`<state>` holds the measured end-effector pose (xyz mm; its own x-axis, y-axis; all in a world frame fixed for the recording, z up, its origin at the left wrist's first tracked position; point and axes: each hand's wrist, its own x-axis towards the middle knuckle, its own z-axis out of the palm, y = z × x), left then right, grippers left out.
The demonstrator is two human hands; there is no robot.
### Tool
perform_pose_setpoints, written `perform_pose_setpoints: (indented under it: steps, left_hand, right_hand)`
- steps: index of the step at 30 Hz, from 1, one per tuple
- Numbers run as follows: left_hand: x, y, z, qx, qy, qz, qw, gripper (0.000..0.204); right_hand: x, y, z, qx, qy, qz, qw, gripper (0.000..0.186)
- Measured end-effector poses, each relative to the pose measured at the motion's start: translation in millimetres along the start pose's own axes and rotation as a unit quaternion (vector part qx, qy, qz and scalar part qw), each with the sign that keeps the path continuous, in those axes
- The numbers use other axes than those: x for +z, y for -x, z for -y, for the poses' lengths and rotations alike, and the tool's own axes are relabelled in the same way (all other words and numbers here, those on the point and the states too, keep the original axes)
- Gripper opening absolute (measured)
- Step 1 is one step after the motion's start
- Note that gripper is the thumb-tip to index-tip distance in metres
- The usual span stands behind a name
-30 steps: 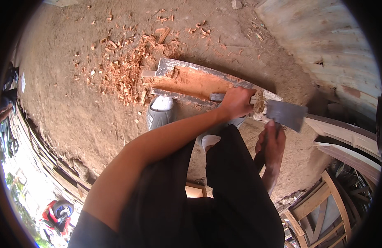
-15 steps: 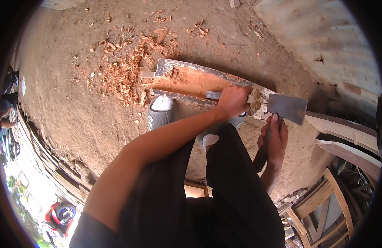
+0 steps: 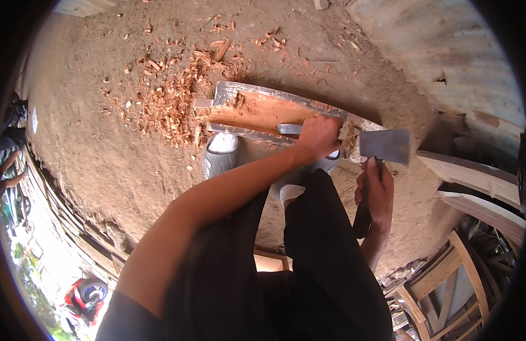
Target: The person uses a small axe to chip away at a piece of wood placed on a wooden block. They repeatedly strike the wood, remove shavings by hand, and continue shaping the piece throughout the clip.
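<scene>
My left hand (image 3: pixel 321 136) is wrapped around a chisel (image 3: pixel 289 129). Its flat metal blade points left over the hollow of a carved wooden piece (image 3: pixel 263 111), and its frayed handle end shows at the right of my fist. This piece has dark, worn edges and a reddish scooped-out inside. In my right hand (image 3: pixel 378 190) is a cleaver (image 3: pixel 385 146) with a broad rectangular dark blade, gripped by its dark handle. The cleaver's blade is close to the chisel's handle end; whether they touch I cannot tell.
Reddish wood shavings (image 3: pixel 172 96) are scattered on the dirt floor (image 3: pixel 98 170) to the left. My shoes (image 3: pixel 222 156) are against the near side of the wood. Corrugated metal sheet (image 3: pixel 439 62) stands at far right, with wooden boards (image 3: pixel 473 170) and a wooden frame (image 3: pixel 439 284) nearer.
The cleaver has moved left toward the chisel's handle end, and its handle is now more upright. The chisel's blade has shifted slightly left. The wooden piece has stayed in place.
</scene>
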<state>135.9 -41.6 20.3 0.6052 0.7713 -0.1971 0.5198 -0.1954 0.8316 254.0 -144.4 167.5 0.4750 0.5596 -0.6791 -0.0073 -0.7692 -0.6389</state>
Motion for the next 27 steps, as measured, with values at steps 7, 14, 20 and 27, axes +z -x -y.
perform_pose_setpoints:
  steps: [7,14,20,27]
  left_hand:
    - [2.6,1.0,3.5,0.016,-0.013,-0.039,0.999,0.022]
    - [6.6,2.8,4.9,0.022,-0.029,-0.005,0.999,0.022]
    - [6.9,5.8,5.5,0.018,-0.028,-0.029,0.999,0.021]
    - [4.4,7.0,11.4,0.022,-0.052,-0.018,0.998,0.023]
  right_hand:
    - [7.1,-9.5,-5.7,0.025,0.031,0.014,0.999,0.035]
    - [10.7,-1.9,-14.6,0.026,0.033,-0.007,0.999,0.036]
    - [6.5,-0.6,-19.1,0.023,-0.051,-0.046,0.997,0.033]
    - [-3.4,-4.3,-11.5,0.035,-0.017,0.001,0.999,0.033]
